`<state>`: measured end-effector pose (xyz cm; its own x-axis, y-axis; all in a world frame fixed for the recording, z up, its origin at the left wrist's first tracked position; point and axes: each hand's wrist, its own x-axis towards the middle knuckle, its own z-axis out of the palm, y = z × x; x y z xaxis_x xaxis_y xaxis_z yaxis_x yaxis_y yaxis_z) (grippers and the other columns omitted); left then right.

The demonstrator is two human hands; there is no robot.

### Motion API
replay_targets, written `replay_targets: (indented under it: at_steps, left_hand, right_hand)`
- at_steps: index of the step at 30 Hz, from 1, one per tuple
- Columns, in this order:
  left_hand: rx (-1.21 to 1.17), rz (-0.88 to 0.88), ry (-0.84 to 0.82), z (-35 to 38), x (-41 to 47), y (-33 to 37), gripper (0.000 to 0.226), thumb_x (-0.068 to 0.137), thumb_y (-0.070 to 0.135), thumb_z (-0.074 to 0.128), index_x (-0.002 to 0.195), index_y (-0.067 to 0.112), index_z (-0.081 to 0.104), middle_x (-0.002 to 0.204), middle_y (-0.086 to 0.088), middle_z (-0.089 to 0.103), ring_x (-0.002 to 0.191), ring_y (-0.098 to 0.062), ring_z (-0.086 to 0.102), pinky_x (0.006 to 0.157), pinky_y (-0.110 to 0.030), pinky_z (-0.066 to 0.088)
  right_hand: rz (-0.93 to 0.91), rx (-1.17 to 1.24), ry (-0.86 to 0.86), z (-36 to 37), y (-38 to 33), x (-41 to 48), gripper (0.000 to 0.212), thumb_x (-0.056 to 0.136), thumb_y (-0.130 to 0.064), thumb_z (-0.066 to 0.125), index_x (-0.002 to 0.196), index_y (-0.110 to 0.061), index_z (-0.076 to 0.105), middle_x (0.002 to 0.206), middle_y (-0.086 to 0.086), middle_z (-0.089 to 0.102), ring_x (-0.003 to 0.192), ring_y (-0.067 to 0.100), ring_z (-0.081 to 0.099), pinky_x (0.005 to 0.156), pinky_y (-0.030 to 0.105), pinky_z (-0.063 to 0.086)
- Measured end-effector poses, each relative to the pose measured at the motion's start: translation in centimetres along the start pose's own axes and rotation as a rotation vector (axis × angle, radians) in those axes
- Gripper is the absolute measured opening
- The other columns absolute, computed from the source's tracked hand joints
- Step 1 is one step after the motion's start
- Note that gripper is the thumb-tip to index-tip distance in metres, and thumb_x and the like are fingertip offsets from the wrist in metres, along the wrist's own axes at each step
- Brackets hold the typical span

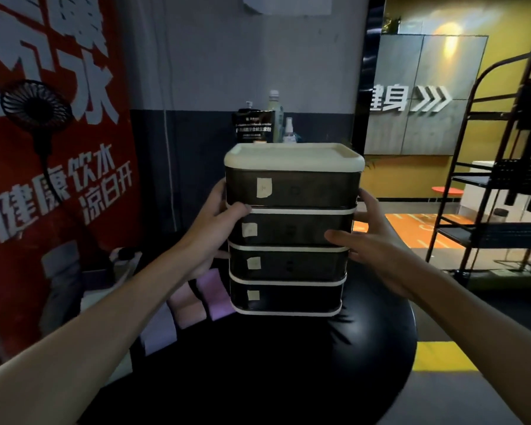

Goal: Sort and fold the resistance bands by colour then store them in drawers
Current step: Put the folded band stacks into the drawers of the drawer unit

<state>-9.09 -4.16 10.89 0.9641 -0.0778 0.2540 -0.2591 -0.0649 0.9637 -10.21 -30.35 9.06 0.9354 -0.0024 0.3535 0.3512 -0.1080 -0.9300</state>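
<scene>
A small drawer unit [292, 231] with a cream top and several dark, closed drawers, each bearing a pale label, is in front of me above the round black table [258, 363]. My left hand [215, 231] grips its left side with the thumb on the front. My right hand [365, 240] clasps its right side. Whether the unit rests on the table or is lifted is unclear. Folded resistance bands [193, 305] in pink, purple and lilac lie in a row on the table to the left, partly behind the unit.
A red poster and a black fan [36, 102] stand at the left. Bottles and a dark pouch [253, 125] sit behind the unit against the wall. A black metal rack [497, 210] stands at the right. White items [126, 262] lie at the table's far left.
</scene>
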Motion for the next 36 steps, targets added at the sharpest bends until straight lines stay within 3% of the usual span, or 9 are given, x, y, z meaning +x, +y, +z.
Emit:
replay_targets:
  at_steps: [7, 12, 14, 18, 22, 26, 29, 33, 36]
  left_hand:
    - [0.005, -0.060, -0.051, 2.6, 1.1, -2.8, 0.055, 0.096, 0.029, 0.055, 0.139, 0.057, 0.036, 0.123, 0.011, 0.064, 0.114, -0.017, 0.060, 0.085, -0.058, 0.055]
    - [0.007, -0.056, -0.041, 3.0, 2.3, -4.6, 0.061, 0.097, 0.030, 0.056, 0.145, 0.055, 0.028, 0.129, 0.007, 0.060, 0.112, -0.016, 0.061, 0.079, -0.050, 0.058]
    - [0.012, -0.044, -0.034, 3.0, 2.9, -5.0, 0.062, 0.097, 0.030, 0.056, 0.146, 0.055, 0.027, 0.131, 0.008, 0.058, 0.112, -0.015, 0.061, 0.074, -0.045, 0.058]
    - [0.011, -0.031, -0.028, 2.7, 4.1, -5.7, 0.064, 0.098, 0.029, 0.055, 0.147, 0.057, 0.024, 0.132, 0.011, 0.057, 0.110, -0.012, 0.062, 0.071, -0.041, 0.058]
    - [0.037, -0.001, -0.041, 2.2, 5.0, -6.4, 0.068, 0.098, 0.031, 0.058, 0.148, 0.056, 0.021, 0.134, 0.016, 0.055, 0.109, -0.010, 0.063, 0.073, -0.038, 0.059]
    - [0.100, -0.022, -0.037, 1.1, 5.4, -7.3, 0.063, 0.096, 0.028, 0.059, 0.148, 0.046, 0.028, 0.134, 0.010, 0.052, 0.115, -0.011, 0.057, 0.093, -0.047, 0.053]
    - [0.219, -0.062, 0.000, -0.4, 5.2, -8.5, 0.050, 0.097, 0.026, 0.058, 0.144, 0.032, 0.040, 0.123, 0.008, 0.056, 0.109, -0.007, 0.057, 0.095, -0.040, 0.050]
    - [0.365, -0.085, -0.033, -2.8, 5.3, -10.1, 0.028, 0.097, 0.014, 0.059, 0.124, 0.018, 0.057, 0.105, 0.001, 0.066, 0.096, -0.006, 0.062, 0.086, -0.022, 0.051]
    - [0.557, -0.041, -0.121, -4.9, 5.8, -11.6, 0.018, 0.094, 0.012, 0.063, 0.110, 0.021, 0.064, 0.105, 0.000, 0.067, 0.101, -0.011, 0.063, 0.095, -0.023, 0.049]
  right_hand:
    - [0.069, 0.014, 0.028, -2.0, 3.1, -0.2, 0.090, 0.075, -0.005, 0.080, 0.139, -0.049, 0.034, 0.125, -0.003, 0.053, 0.119, 0.026, 0.058, 0.096, 0.053, 0.052]
    - [0.060, 0.019, 0.044, -2.0, 5.2, 0.9, 0.090, 0.074, -0.002, 0.080, 0.136, -0.050, 0.035, 0.123, -0.007, 0.052, 0.122, 0.027, 0.055, 0.098, 0.055, 0.051]
    - [0.062, 0.020, 0.052, -1.8, 5.7, 1.5, 0.090, 0.076, -0.001, 0.079, 0.136, -0.051, 0.033, 0.126, -0.008, 0.050, 0.121, 0.025, 0.055, 0.096, 0.051, 0.052]
    - [0.057, 0.016, 0.072, -1.6, 6.5, 2.6, 0.093, 0.078, 0.000, 0.076, 0.146, -0.043, 0.028, 0.131, -0.004, 0.048, 0.109, 0.017, 0.061, 0.078, 0.030, 0.056]
    - [0.050, -0.016, 0.041, -1.4, 7.2, 3.4, 0.093, 0.080, 0.001, 0.075, 0.147, -0.042, 0.026, 0.136, -0.006, 0.047, 0.116, 0.020, 0.059, 0.088, 0.036, 0.055]
    - [0.036, -0.092, 0.012, -1.5, 8.1, 3.4, 0.091, 0.081, -0.005, 0.076, 0.142, -0.049, 0.026, 0.144, -0.004, 0.040, 0.119, 0.022, 0.058, 0.092, 0.039, 0.055]
    - [0.072, -0.208, 0.123, -1.4, 9.0, 2.8, 0.087, 0.077, -0.016, 0.081, 0.140, -0.043, 0.028, 0.137, 0.000, 0.035, 0.126, 0.025, 0.048, 0.104, 0.046, 0.047]
    - [0.062, -0.188, 0.115, 0.5, 9.8, 0.8, 0.066, 0.081, -0.005, 0.075, 0.130, -0.027, 0.037, 0.112, 0.004, 0.048, 0.100, 0.017, 0.058, 0.076, 0.021, 0.053]
    - [0.019, -0.270, 0.040, 3.5, 10.6, -0.8, 0.060, 0.081, -0.007, 0.075, 0.125, -0.027, 0.039, 0.105, 0.003, 0.050, 0.093, 0.016, 0.054, 0.077, 0.024, 0.048]
